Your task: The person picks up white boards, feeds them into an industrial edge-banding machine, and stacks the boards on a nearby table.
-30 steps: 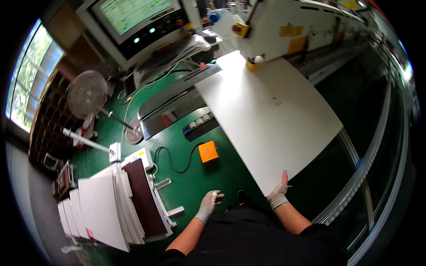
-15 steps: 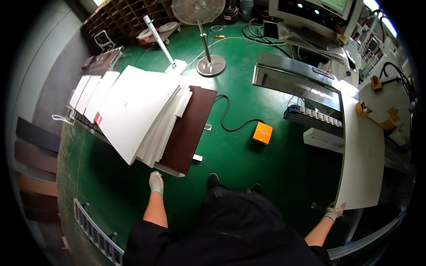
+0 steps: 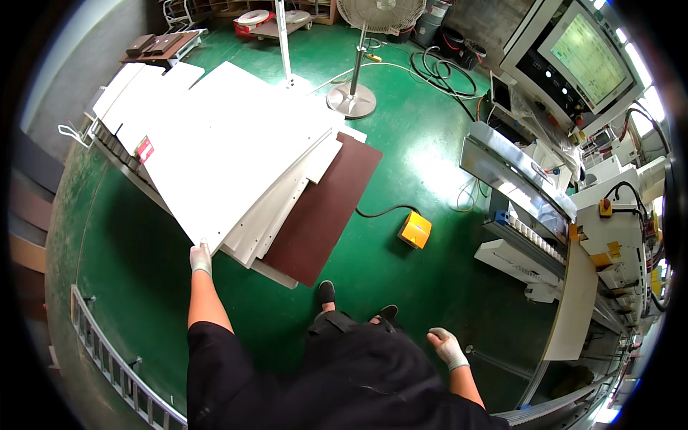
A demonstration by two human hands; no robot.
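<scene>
My left hand (image 3: 201,258), in a pale glove, grips the near corner of the top white panel (image 3: 236,143), thumb above and fingers hidden beneath. This panel lies on a fanned stack of white boards (image 3: 276,218), with a dark brown board (image 3: 326,215) under them on the right. A red-and-white label (image 3: 145,149) shows at the panel's left edge. My right hand (image 3: 448,349), gloved too, hangs empty over the floor with its fingers loosely bent. To its right, apart from it, another long white panel (image 3: 573,301) lies along the machine.
An orange foot pedal box (image 3: 415,230) with a black cable sits on the green floor. A standing fan (image 3: 352,100) is beyond the stack. Ahead right are a metal machine beam (image 3: 516,168) and a screen (image 3: 588,61). A roller rail (image 3: 118,369) runs at lower left.
My right hand has let go of the panel on the machine and come inward. My left hand has moved left and taken hold of the stack's top panel. The view has turned.
</scene>
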